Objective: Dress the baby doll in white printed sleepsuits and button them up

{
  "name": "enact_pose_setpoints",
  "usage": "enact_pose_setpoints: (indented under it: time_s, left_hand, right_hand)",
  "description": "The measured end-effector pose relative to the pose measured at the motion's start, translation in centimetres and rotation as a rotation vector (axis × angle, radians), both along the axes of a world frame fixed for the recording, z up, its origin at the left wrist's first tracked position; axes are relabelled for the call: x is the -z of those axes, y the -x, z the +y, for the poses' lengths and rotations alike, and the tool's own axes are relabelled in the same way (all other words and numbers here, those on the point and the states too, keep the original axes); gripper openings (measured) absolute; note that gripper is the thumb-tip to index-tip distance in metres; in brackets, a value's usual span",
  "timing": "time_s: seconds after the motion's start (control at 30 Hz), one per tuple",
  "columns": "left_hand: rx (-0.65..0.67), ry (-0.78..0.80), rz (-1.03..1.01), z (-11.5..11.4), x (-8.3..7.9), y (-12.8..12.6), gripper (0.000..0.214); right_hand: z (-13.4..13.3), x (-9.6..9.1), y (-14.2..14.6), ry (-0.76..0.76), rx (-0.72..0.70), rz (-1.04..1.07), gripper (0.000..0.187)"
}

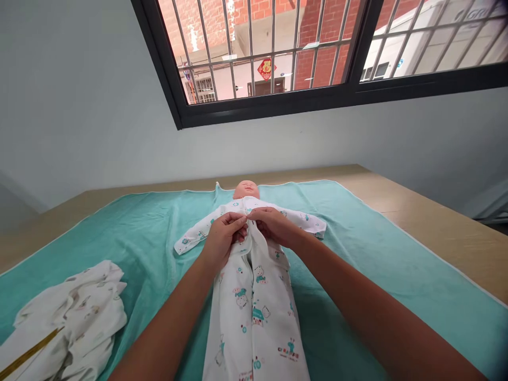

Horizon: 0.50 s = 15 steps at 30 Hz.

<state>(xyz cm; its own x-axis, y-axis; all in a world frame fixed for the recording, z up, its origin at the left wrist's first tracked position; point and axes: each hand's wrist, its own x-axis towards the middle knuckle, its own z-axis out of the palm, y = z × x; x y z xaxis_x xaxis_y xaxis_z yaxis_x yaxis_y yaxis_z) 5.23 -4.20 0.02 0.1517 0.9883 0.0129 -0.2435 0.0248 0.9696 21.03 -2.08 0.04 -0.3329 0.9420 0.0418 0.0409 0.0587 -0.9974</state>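
Observation:
A baby doll (246, 189) lies on its back on a teal blanket (151, 275), its head toward the wall. It wears a white printed baby jacket (304, 218) with both sleeves spread out sideways. White printed baby trousers (273, 312) stretch toward me below the jacket. At the chest, my left hand (227, 235) pinches the jacket's front edge between thumb and fingers. Right beside it, my right hand (273, 225) pinches the other front edge, fingertips nearly touching the left ones. Below my hands the jacket front hangs apart. Any fastener between the fingertips is hidden.
A crumpled white printed cloth (87, 312) lies on the blanket at the lower left, with a yellow strip (29, 353) across it. Wooden table surface (420, 227) shows around the blanket. Behind it stands a white wall (254, 151) with a dark-framed barred window (270, 110).

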Motion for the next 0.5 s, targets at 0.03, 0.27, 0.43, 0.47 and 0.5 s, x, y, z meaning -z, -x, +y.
enact_pose_setpoints:
  time_s: [0.03, 0.27, 0.43, 0.47, 0.5]
  left_hand:
    - [0.006, 0.005, -0.013, 0.0, -0.1, 0.0, 0.022]
    - [0.072, -0.029, -0.040, 0.1, -0.1, 0.4, 0.021]
    - [0.084, -0.035, -0.044, 0.0, -0.1, 0.4, 0.015]
    - [0.079, -0.038, -0.044, -0.1, -0.1, 0.4, 0.014]
    - [0.075, -0.041, -0.043, -0.2, -0.1, 0.3, 0.013]
  right_hand:
    - [0.1, 0.0, 0.0, 0.038, -0.045, 0.039, 0.020]
    - [0.2, 0.1, 0.5, 0.140, -0.069, 0.099, 0.018]
    - [-0.2, 0.3, 1.0, 0.067, 0.013, 0.101, 0.023]
    - [-0.3, 0.3, 1.1, 0.042, 0.039, 0.087, 0.024]
    - [-0.4, 0.4, 1.2, 0.014, 0.067, 0.069, 0.024]
